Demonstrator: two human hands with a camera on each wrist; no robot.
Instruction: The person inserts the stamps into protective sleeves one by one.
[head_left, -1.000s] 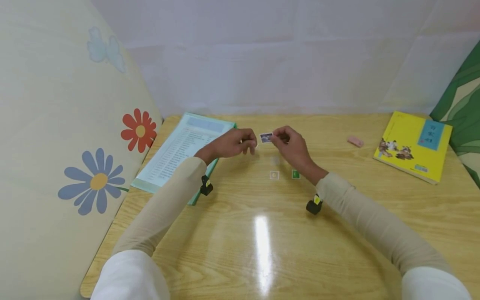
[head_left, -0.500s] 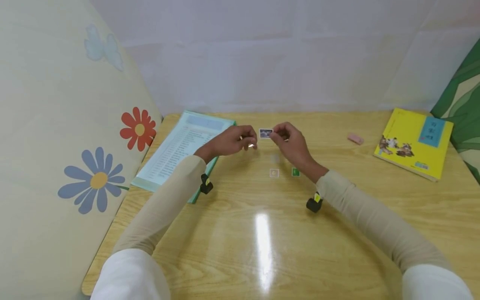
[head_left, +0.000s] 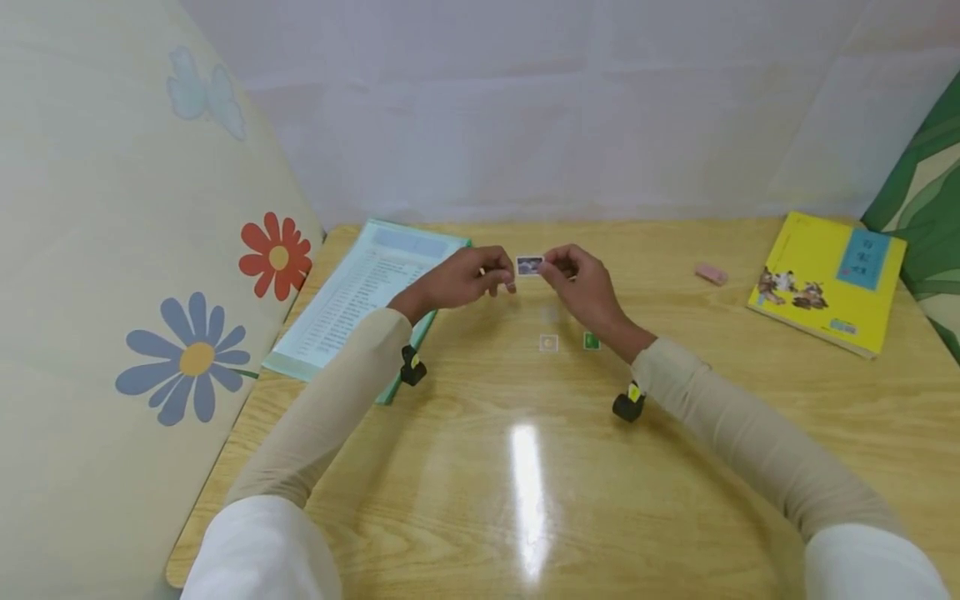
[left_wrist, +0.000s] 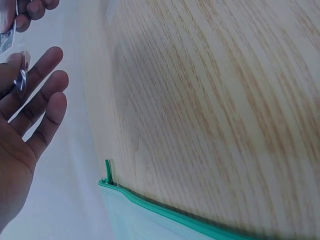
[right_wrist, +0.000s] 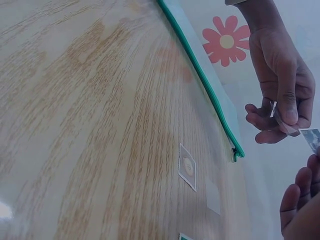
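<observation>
My right hand (head_left: 585, 287) pinches the right edge of a small dark-pictured stamp (head_left: 529, 266) with a white border, holding it up above the table. Just left of it, my left hand (head_left: 461, 279) pinches a clear piece of plastic film (left_wrist: 21, 77) between thumb and index finger, its other fingers spread. In the right wrist view the film (right_wrist: 282, 122) comes right up to the stamp's corner. Below the hands a pale stamp (head_left: 548, 342) with a round motif and a green stamp (head_left: 592, 341) lie on the table. A translucent square (right_wrist: 213, 196) lies beyond the pale one.
A pale green zip folder (head_left: 352, 292) with a printed sheet lies at the left, under the left forearm. To the right are a pink eraser-like block (head_left: 710, 273) and a yellow book (head_left: 832, 283). A white-covered wall (head_left: 585, 125) stands behind the wooden table (head_left: 637, 500).
The stamp in my right hand has turned from tilted to nearly level and shifted slightly left, closer to my left hand. Both hands otherwise keep nearly the same place.
</observation>
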